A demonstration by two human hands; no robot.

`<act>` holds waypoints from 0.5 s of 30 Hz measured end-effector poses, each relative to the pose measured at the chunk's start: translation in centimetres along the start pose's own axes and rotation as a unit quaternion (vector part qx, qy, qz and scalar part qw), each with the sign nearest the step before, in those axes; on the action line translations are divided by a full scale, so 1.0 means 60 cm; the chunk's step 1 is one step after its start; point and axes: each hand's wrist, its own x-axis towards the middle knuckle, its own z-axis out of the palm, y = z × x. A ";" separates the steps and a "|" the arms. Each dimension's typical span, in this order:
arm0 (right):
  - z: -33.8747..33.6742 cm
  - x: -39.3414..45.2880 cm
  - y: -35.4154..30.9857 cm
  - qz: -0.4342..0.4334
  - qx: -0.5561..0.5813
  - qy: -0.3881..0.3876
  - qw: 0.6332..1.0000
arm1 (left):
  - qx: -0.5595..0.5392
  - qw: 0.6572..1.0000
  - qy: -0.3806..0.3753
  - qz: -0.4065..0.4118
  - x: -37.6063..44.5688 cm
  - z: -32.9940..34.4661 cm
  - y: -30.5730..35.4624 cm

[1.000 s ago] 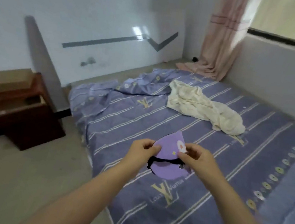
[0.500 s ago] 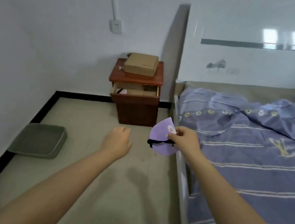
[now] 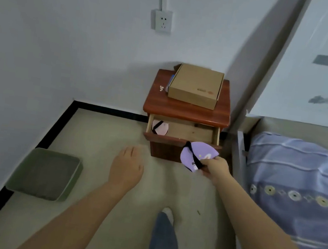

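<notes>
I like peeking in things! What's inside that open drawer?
A pink mask with a black strap lies left in the drawer; the rest shows bare wood. Its back is hidden under the nightstand top, and the purple mask in the right hand covers part of its front edge.

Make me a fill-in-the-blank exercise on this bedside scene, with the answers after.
The right hand pinches a folded ____ eye mask with a black strap.
The drawer of the nightstand stands ____.
The cardboard box sits on ____ of the nightstand.
A second mask, ____ in colour, lies at the drawer's left end.
Missing words: purple; open; top; pink.
</notes>
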 end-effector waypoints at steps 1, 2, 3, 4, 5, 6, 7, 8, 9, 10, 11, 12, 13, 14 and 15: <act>0.022 0.056 -0.011 0.022 0.007 0.001 1.000 | 0.004 1.000 -0.012 -0.003 0.052 0.017 -0.007; 0.044 0.106 -0.021 0.035 0.005 0.006 0.999 | 0.007 1.000 -0.023 -0.005 0.102 0.033 -0.013; 0.066 0.151 -0.032 0.049 0.004 0.011 0.999 | 0.009 0.999 -0.034 -0.008 0.150 0.050 -0.020; 0.089 0.198 -0.039 0.070 0.004 0.024 0.997 | 0.011 0.999 -0.042 -0.014 0.194 0.068 -0.029; 0.110 0.239 -0.043 0.087 0.007 0.032 0.996 | 0.011 0.999 -0.048 -0.020 0.234 0.087 -0.037; 0.131 0.279 -0.046 0.106 0.008 0.037 0.994 | 0.011 0.998 -0.056 -0.025 0.268 0.106 -0.044; 0.151 0.315 -0.049 0.127 0.028 0.048 0.990 | 0.012 0.998 -0.064 -0.023 0.300 0.126 -0.051; 0.174 0.354 -0.050 0.137 0.046 0.070 0.987 | 0.017 0.997 -0.069 -0.013 0.330 0.146 -0.058; 0.195 0.391 -0.045 0.144 0.093 0.075 0.982 | 0.023 0.997 -0.075 -0.002 0.356 0.167 -0.066; 0.213 0.424 -0.044 0.148 0.153 0.078 0.974 | 0.027 0.996 -0.080 0.008 0.380 0.186 -0.074; 0.227 0.458 -0.039 0.139 0.145 0.081 0.976 | 0.027 0.996 -0.081 0.015 0.402 0.205 -0.081; 0.242 0.481 -0.037 0.154 0.165 0.056 0.973 | 0.026 0.996 -0.080 0.021 0.423 0.223 -0.089; 0.259 0.500 -0.038 0.182 0.208 0.037 0.960 | 0.027 0.996 -0.081 0.025 0.442 0.241 -0.096; 0.270 0.517 -0.039 0.168 0.211 0.042 0.962 | 0.030 0.996 -0.081 0.028 0.458 0.257 -0.102; 0.283 0.531 -0.042 0.186 0.211 0.047 0.958 | 0.031 0.996 -0.082 0.031 0.470 0.273 -0.109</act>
